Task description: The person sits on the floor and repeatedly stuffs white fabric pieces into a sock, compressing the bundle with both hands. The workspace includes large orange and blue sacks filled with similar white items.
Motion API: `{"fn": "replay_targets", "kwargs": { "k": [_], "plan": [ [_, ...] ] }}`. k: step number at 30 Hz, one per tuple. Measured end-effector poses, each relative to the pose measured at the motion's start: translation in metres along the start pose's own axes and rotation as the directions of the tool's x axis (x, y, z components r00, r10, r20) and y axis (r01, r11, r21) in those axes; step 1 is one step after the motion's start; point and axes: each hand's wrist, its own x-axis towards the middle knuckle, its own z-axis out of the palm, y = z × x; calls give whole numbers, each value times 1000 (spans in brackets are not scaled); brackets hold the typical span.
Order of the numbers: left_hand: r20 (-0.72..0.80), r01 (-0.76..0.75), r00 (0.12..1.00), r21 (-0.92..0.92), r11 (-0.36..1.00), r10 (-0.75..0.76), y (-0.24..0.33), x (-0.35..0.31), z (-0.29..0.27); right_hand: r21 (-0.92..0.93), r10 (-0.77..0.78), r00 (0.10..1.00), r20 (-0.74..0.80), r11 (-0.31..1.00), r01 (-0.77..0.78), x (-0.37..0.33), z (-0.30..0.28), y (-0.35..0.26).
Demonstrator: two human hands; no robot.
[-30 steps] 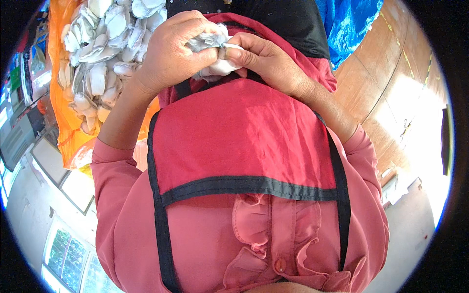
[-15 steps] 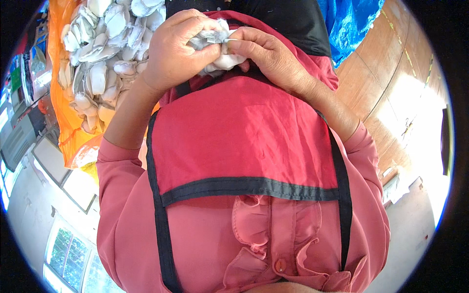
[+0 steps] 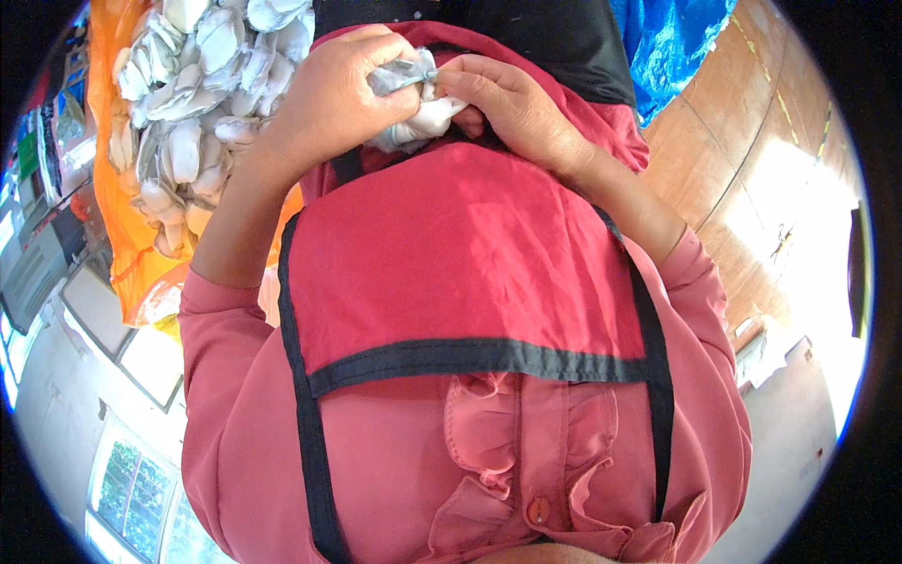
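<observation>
A soft white and grey fabric piece (image 3: 434, 118), fuzzy in places, is bunched between my two hands over my lap. My left hand (image 3: 343, 94) is closed round its left side, thumb pressed along the front. From the right, my right hand (image 3: 512, 101) pinches the piece's upper right edge between thumb and bent forefinger; the other fingers curl underneath. The fingertips nearly meet at a small gathered spot. Part of the piece is hidden by the fingers, so its full shape does not show.
A heap of similar white and grey padded pieces (image 3: 202, 85) lies at the left on an orange plastic sheet (image 3: 132, 268). My red apron (image 3: 470, 273) covers my lap and chest. Blue plastic sheeting (image 3: 672, 56) lies at the far right, beside a brown tiled floor (image 3: 752, 122).
My right fingertips have shifted slightly left against the gathered spot. The pale sliver that stuck out between them no longer shows clearly. Both hands still hold the fabric piece.
</observation>
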Motion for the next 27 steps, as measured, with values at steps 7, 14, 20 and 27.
{"fn": "replay_targets", "kwargs": {
  "k": [7,14,20,27],
  "plan": [
    [103,-151,985,95,984,141,-13,-1,-3,58,72,997,-18,996,-71,1,-1,1],
    [95,-197,977,55,979,191,-22,-4,0,-259,-34,997,-72,966,14,2,3,0],
    [90,-114,989,0,994,113,-23,-3,4,-645,-332,942,-46,730,226,11,-1,13],
    [49,-43,998,19,999,42,-23,-3,13,-752,-359,933,43,603,266,19,-9,13]
  ]
}}
